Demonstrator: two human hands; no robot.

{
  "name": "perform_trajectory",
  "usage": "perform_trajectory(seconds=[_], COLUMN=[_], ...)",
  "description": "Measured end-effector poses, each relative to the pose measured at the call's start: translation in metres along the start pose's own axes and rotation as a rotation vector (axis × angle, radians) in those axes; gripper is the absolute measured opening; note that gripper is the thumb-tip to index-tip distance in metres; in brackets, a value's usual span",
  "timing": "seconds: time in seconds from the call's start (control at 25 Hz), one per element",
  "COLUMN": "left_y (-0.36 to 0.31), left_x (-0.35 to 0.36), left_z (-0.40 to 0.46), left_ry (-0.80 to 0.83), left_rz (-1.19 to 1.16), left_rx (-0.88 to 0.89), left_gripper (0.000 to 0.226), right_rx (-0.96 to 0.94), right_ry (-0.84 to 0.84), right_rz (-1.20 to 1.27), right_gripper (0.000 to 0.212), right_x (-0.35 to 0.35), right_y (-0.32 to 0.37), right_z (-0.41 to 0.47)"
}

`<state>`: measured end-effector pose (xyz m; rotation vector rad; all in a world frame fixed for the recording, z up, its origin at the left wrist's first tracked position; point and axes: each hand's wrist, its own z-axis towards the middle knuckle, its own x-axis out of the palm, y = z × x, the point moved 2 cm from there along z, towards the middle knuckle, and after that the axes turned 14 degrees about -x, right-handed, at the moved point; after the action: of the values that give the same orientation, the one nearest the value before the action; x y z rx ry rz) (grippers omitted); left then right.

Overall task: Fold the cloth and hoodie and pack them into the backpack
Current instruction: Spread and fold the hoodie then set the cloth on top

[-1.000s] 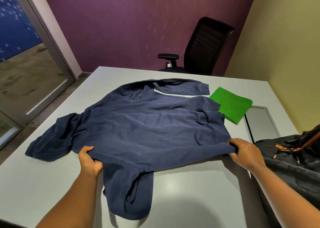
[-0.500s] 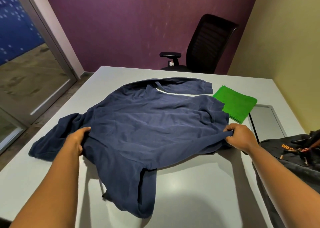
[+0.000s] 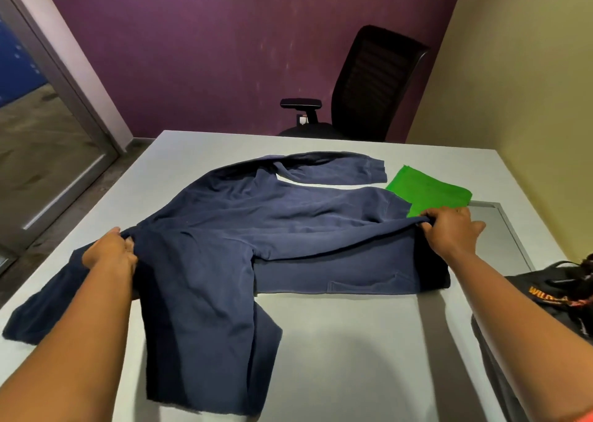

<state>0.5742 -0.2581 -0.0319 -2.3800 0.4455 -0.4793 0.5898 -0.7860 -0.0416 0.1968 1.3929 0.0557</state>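
Hoodie (image 3: pixel 256 229): navy, spread across the white table (image 3: pixel 353 341), its near edge lifted and doubled toward the far side. Judged step: first lengthwise fold, partway over.

Far left, one sleeve (image 3: pixel 41 306) trails flat toward the table's left edge. Leave it until the body fold is down, then bring it in.

Your left hand (image 3: pixel 110 254) is curled on a bunch of fabric where that sleeve meets the body. Keep the grip, but spread the bunch as you lower it, or the crease likely sets crooked.

Centre: a long flap (image 3: pixel 205 325), sleeve or hood, I cannot tell which, runs toward you and reaches the near table edge. It probably needs folding in next, so do not trap it under the body.

Your right hand (image 3: pixel 449 232) pinches the lifted edge at the hem end. Hands are well apart with the fabric taut between them; hold that tension and lower both ends together so the edges line up.

Just beyond your right hand, the green cloth (image 3: pixel 430 190) lies folded, touching or tucked under the hoodie's edge. Mind you don't drag it along.

Far right, the backpack (image 3: pixel 552 296) sits at the table edge, not yet packed.
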Motion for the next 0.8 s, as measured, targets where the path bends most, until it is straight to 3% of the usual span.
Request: perform_trajectory(seconds=[0.12, 0.2, 0.28, 0.36, 0.4, 0.48, 0.56, 0.68, 0.8], left_y=[0.008, 0.018, 0.039, 0.067, 0.083, 0.117, 0.147, 0.173, 0.181], left_x=[0.015, 0.02, 0.025, 0.034, 0.039, 0.051, 0.056, 0.052, 0.046], left_z=[0.027, 0.04, 0.046, 0.035, 0.028, 0.017, 0.019, 0.027, 0.025], left_ry=[-0.014, -0.085, -0.164, -0.18, -0.106, 0.207, 0.406, 0.355, 0.335], left_rz=[-0.033, 0.158, 0.526, 1.021, 1.253, 1.664, 1.992, 2.31, 2.335], left_rx=[0.012, 0.05, 0.214, 0.507, 0.681, 0.902, 0.86, 0.658, 0.637], left_gripper=[0.041, 0.043, 0.05, 0.058, 0.06, 0.067, 0.083, 0.088, 0.094], right_rx=[-0.03, -0.032, -0.058, -0.155, -0.216, -0.338, -0.384, -0.32, -0.26], right_ry=[-0.054, -0.105, -0.119, -0.099, -0.04, 0.184, 0.411, 0.647, 0.724], right_rz=[-0.11, -0.037, 0.037, 0.095, 0.128, 0.15, 0.095, 0.038, 0.039], right_gripper=[0.021, 0.024, 0.034, 0.039, 0.048, 0.079, 0.1, 0.09, 0.086], right_x=[0.014, 0.031, 0.053, 0.076, 0.085, 0.101, 0.117, 0.129, 0.129], right_y=[0.007, 0.012, 0.025, 0.045, 0.057, 0.077, 0.084, 0.081, 0.077], right_z=[0.018, 0.021, 0.014, -0.001, -0.011, -0.026, -0.035, -0.046, -0.054])
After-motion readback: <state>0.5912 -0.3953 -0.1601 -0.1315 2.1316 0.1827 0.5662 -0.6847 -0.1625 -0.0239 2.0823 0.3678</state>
